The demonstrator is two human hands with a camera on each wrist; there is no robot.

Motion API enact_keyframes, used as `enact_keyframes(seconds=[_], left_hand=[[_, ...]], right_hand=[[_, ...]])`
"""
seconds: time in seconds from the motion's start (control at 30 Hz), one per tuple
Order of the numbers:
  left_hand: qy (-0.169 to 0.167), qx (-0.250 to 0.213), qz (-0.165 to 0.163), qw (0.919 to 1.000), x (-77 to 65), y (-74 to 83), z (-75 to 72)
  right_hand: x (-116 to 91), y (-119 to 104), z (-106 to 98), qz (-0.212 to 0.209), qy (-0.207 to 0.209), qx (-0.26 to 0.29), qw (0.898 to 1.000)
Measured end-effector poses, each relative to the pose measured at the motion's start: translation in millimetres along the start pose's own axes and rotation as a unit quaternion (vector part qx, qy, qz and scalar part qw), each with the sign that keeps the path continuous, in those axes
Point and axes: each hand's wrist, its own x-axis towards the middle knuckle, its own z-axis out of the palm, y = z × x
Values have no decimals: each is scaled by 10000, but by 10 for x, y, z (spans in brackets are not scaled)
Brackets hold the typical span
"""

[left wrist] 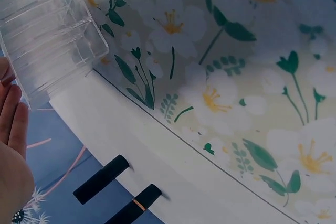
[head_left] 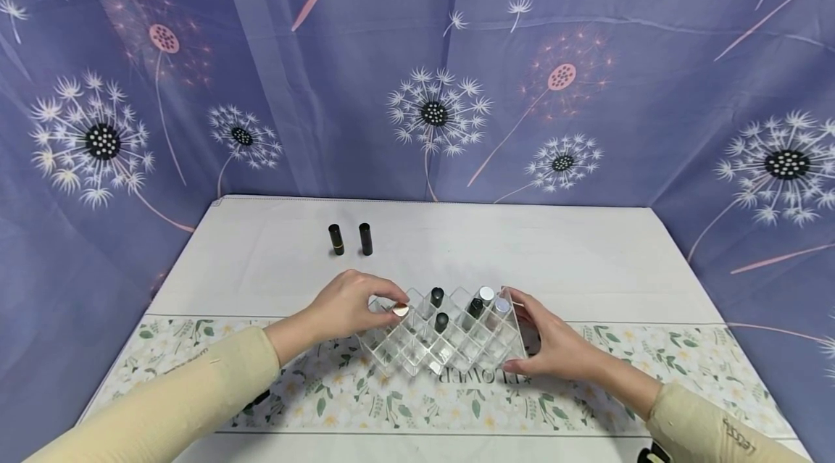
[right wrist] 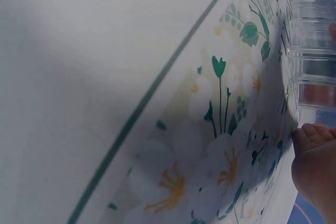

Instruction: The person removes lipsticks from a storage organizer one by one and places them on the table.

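Observation:
A clear lipstick organizer (head_left: 417, 354) with diamond-shaped slots sits on the table. Over its left end, my left hand (head_left: 349, 303) pinches a lipstick with a shiny top (head_left: 401, 310) between thumb and fingers; its lower part is hidden among the slots. My right hand (head_left: 554, 340) grips the organizer's right end, thumb at the near corner and fingers at the far one. Slots hold several tubes: a black-capped lipstick (head_left: 437, 296), another black tube (head_left: 441, 322), a third black tube (head_left: 475, 307), a silver-topped tube (head_left: 485, 295) and a pale lavender-topped tube (head_left: 501, 306).
Behind the organizer to the left stand two black lipstick tubes, one with a gold band (head_left: 335, 240) and one plain black (head_left: 366, 239). A floral runner (head_left: 496, 412) crosses the white table (head_left: 554, 253). Purple dandelion curtains (head_left: 365, 86) hang at the back and sides.

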Motion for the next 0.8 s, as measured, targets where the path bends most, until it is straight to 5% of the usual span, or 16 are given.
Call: enact_keyframes(seconds=[0.8], left_hand=[[200,-916,-585,9939,112,151,-242]], right_hand=[[-6,-28,-18,-25,-23,-7,10000]])
